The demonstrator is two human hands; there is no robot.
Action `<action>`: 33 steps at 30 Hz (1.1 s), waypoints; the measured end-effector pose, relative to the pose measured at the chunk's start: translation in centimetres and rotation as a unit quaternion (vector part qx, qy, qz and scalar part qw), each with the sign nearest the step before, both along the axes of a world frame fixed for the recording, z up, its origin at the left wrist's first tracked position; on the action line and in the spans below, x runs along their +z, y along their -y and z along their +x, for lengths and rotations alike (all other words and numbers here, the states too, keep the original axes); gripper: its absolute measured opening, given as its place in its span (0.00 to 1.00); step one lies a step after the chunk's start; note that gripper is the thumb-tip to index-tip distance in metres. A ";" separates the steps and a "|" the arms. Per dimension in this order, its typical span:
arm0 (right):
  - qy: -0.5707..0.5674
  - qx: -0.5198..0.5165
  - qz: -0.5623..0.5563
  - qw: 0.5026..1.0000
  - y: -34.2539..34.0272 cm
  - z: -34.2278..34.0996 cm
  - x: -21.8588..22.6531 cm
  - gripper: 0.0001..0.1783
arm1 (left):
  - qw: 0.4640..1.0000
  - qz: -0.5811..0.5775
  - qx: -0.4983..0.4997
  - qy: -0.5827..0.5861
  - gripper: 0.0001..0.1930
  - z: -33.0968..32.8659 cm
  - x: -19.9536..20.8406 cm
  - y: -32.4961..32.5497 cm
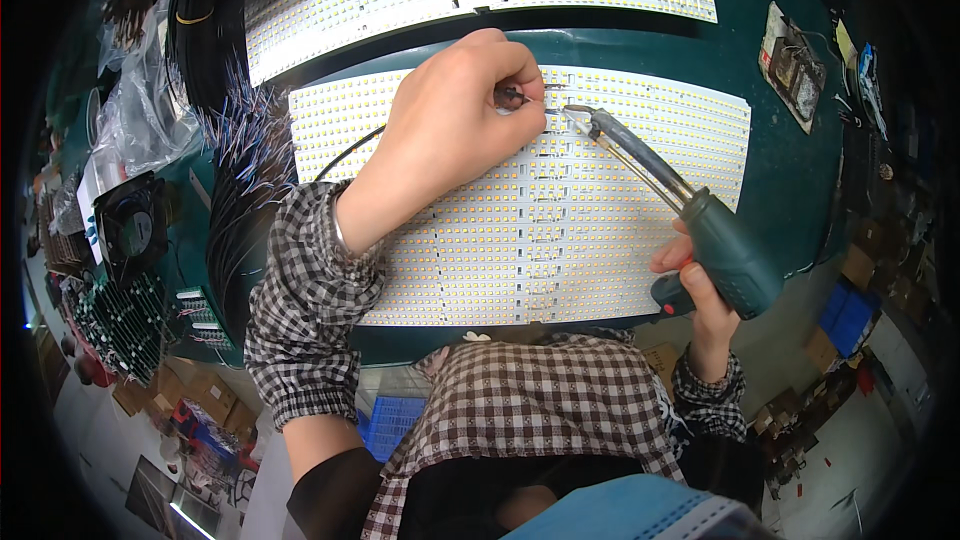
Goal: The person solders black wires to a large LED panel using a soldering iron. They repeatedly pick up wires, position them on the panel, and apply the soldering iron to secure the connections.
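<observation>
L hand [455, 105] pinches thin wire [512, 95] on LED panel [600, 230]; R hand [700, 285] grips soldering iron [690, 220].

Dark green workbench [780, 210], pale floor [850, 440] (cardboard boxes [200, 395] scattered)

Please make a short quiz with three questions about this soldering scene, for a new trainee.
1. True or false: the right hand holds the soldering iron by its dark green handle.
2. What does the left hand do? A) rests flat on the fan B) pinches a thin black wire on the LED strip panel C) holds a cardboard box
3. Fill in: the iron's tip meets the panel just to the ______ of the left hand's fingertips.

Key: 1 true; 2 B; 3 right.
</observation>
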State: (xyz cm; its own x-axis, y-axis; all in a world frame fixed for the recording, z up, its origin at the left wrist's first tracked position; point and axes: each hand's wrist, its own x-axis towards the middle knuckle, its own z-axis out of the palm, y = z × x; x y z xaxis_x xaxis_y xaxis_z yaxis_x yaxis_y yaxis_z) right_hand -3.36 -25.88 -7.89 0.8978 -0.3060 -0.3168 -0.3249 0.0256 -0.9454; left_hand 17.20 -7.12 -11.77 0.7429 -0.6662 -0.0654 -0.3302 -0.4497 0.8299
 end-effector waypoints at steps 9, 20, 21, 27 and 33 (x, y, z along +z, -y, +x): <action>0.004 0.030 0.002 1.000 0.3 -0.3 -0.6 0.25 | 1.000 0.007 -0.008 0.010 0.05 0.1 -0.1 -0.1; 0.011 0.034 -0.018 0.999 0.2 0.0 -0.5 0.23 | 1.000 0.011 -0.005 0.010 0.05 0.1 -0.1 -0.1; 0.009 0.034 -0.020 0.999 0.2 0.0 -0.5 0.23 | 1.000 0.012 -0.005 0.010 0.05 0.1 -0.1 -0.1; 0.016 0.029 -0.012 0.999 0.3 -0.3 -0.7 0.23 | 1.000 0.011 -0.007 0.010 0.05 0.1 0.0 -0.1; -0.005 0.029 -0.023 0.999 0.1 -0.1 -0.4 0.22 | 1.000 0.008 -0.008 0.003 0.05 0.2 -0.2 -0.1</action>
